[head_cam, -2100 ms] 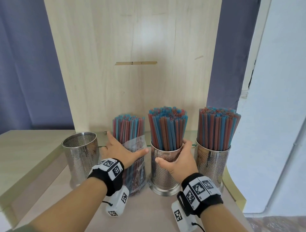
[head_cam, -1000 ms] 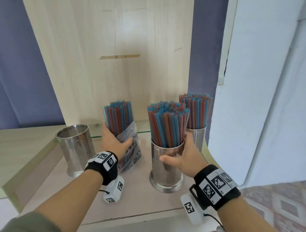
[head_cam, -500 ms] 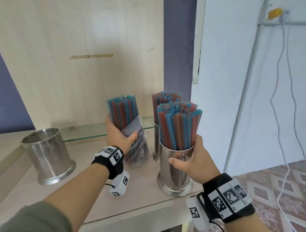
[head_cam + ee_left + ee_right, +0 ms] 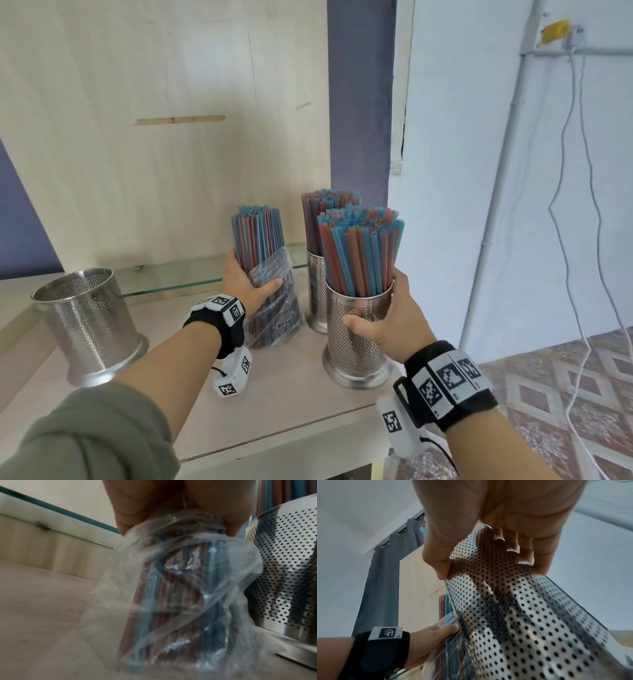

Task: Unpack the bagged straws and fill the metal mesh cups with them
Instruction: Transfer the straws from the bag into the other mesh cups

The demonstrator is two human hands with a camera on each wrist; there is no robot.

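The worst risk is the full cup toppling: it stands by the shelf's front corner, top-heavy with straws, and the right hand, wrapped round its wall, could tip it over the edge. Next, the bagged straws, upright beside it with the left hand clasped round the bundle, may slip in the slick plastic and scatter. The empty cup stands well apart to the left, a long carry.
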